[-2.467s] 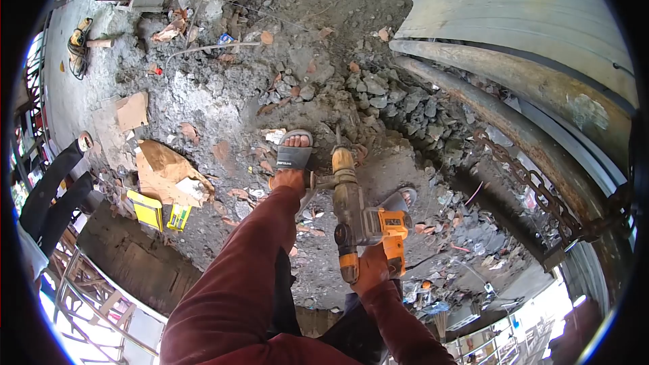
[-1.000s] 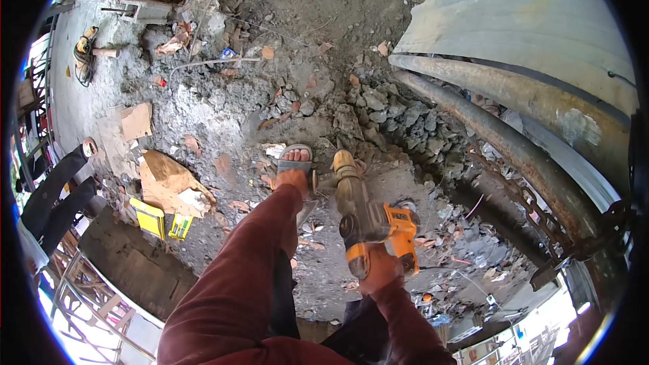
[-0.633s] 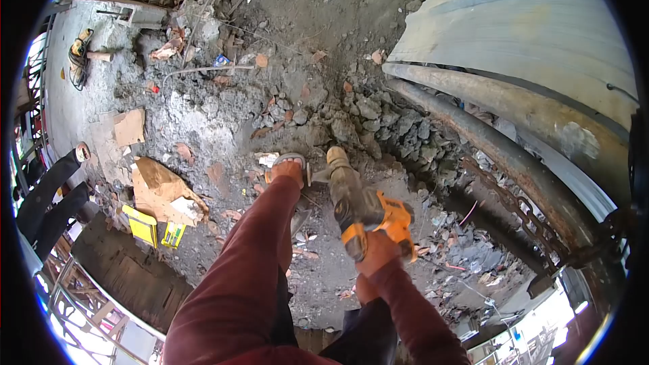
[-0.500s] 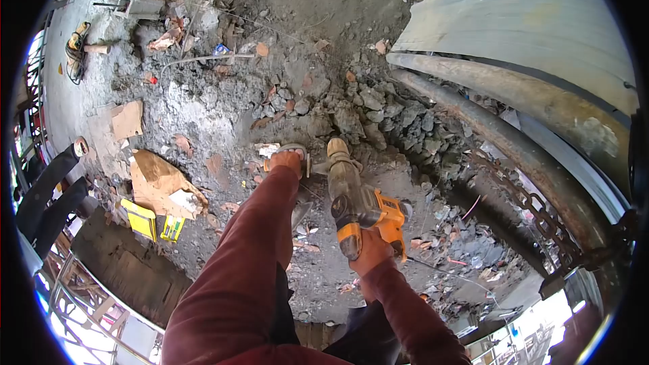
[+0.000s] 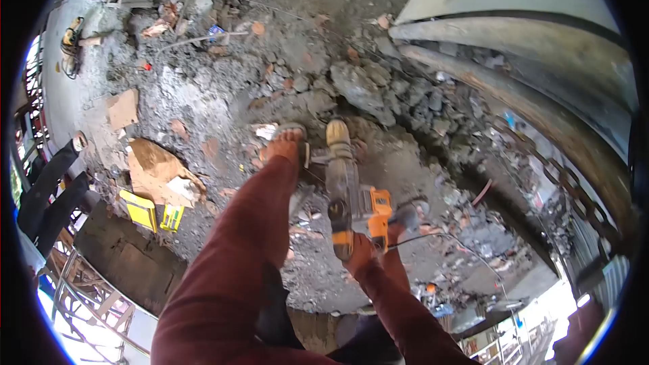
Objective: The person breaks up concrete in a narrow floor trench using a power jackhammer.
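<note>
A yellow and grey demolition hammer (image 5: 346,186) points away from me over broken grey rubble (image 5: 365,88), its front end near a large loose chunk. My left hand (image 5: 286,146) is closed round the side handle, to the left of the tool's front. My right hand (image 5: 362,254) is wrapped round the rear handle at the bottom of the tool. A thin black cable (image 5: 443,235) runs off to the right from the rear handle. The bit's tip cannot be made out.
Metal pipes (image 5: 541,101) and a rusty chain (image 5: 568,186) lie at right beside a dark trench (image 5: 503,206). On the left are torn cardboard (image 5: 152,169), a yellow case (image 5: 139,210) and another power tool (image 5: 70,47). A person's dark-clothed legs (image 5: 51,182) show at far left.
The hammer has turned more upright in view, with both hands still on it. A large rubble chunk near its front has shifted, and the camera view has moved slightly.
</note>
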The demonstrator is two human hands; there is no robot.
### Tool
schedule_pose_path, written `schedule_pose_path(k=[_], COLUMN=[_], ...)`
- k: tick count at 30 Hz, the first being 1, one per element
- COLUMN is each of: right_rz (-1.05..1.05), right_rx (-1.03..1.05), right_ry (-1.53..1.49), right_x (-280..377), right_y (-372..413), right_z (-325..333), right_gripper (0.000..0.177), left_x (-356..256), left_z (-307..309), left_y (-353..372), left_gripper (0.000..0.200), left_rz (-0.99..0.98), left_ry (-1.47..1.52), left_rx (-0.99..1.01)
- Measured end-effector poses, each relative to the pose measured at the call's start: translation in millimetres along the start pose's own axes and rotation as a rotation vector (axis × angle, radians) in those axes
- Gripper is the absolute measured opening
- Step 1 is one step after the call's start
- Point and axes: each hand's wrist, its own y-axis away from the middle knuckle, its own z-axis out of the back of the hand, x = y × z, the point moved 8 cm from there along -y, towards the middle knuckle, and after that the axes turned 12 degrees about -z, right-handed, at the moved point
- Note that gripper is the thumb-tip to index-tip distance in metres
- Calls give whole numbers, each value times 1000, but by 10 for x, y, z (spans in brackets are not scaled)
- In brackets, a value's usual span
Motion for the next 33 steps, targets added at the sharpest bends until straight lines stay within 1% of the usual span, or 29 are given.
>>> schedule_pose_path(k=[1, 2, 3, 4, 5, 6, 7, 9, 10, 11, 12, 14, 15, 17, 18, 20, 21, 23, 24, 25, 26, 28, 29, 30, 32, 33], right_rz=[-65, -77, -9, 68, 70, 72, 64, 60, 44, 25, -5, 9, 5, -34, -37, -24, 17, -150, -235, -162, -146, -226, -224, -232, -174, -158], right_rx=[37, 24, -37, -103, -136, -145, -138, -134, -137, -139, -158, -220, -218, -222, -223, -217, -204, -85, -37, -98, -83, -117, -87, -87, -66, -93], right_ry=[-54, -42, -102, -161, -99, -90, -56, -20, -15, -10, 25, 89, 90, 119, 122, 111, 99, 130, 156, 114, 121, 82, 75, 83, 107, 159], right_x=[-60, -89, -71, -8, 94, 143, 165, 110, 21, -62, -96, -59, -111, -253, -287, -305, -284, -423, -487, -476, -447, -490, -612, -660, -662, -622], right_y=[42, 105, 181, 239, 355, 521, 712, 1077, 1298, 1503, 1655, 1877, 1943, 2008, 1983, 1835, 1709, 1385, 1240, 1223, 1178, 1248, 1264, 1242, 1379, 1489], right_z=[172, 414, 746, 1102, 1461, 1736, 1952, 2290, 2417, 2549, 2728, 3139, 3244, 3416, 3471, 3537, 3509, 3323, 3249, 3271, 3257, 3276, 3197, 3142, 3053, 3083], right_gripper=[54, 54, 54, 54, 59, 59, 62, 64, 67, 69, 66, 60, 60, 49, 49, 41, 41, 37, 35, 33, 33, 16, 19, 19, 26, 29], left_x=[-150, -250, -344, -436, -558, -661, -768, -1141, -1351, -1556, -1771, -2160, -2345, -2635, -2756, -2910, -2944, -2888, -2814, -2737, -2784, -2888, -2826, -2840, -2844, -2857], left_z=[518, 1045, 1424, 1690, 1879, 2070, 2311, 2641, 2679, 2680, 2686, 2636, 2615, 2547, 2539, 2453, 2294, 1960, 1972, 1990, 1993, 1968, 2105, 2081, 1753, 1921], left_y=[167, 352, 484, 533, 623, 730, 876, 1188, 1336, 1402, 1468, 1543, 1582, 1623, 1617, 1567, 1468, 1270, 1113, 957, 968, 1138, 1173, 1244, 1349, 1437], left_gripper=[75, 72, 71, 71, 76, 81, 81, 56, 45, 41, 37, 36, 36, 35, 35, 33, 32, 33, 33, 34, 34, 34, 33, 31, 31, 31], left_rz=[-14, -29, -43, -51, -71, -87, -88, -143, -172, -241, -309, -329, -352, -376, -395, -371, -336, -228, -183, -138, -159, -193, -173, -161, -32, -92], left_ry=[18, 59, 97, 102, 83, 62, 66, 323, 451, 453, 455, 491, 519, 546, 572, 606, 587, 572, 578, 585, 572, 565, 561, 564, 715, 702], left_rx=[-8, 47, 101, 82, 73, 66, 60, 281, 395, 316, 236, 237, 242, 262, 279, 282, 266, 291, 293, 295, 344, 413, 421, 441, 437, 441])
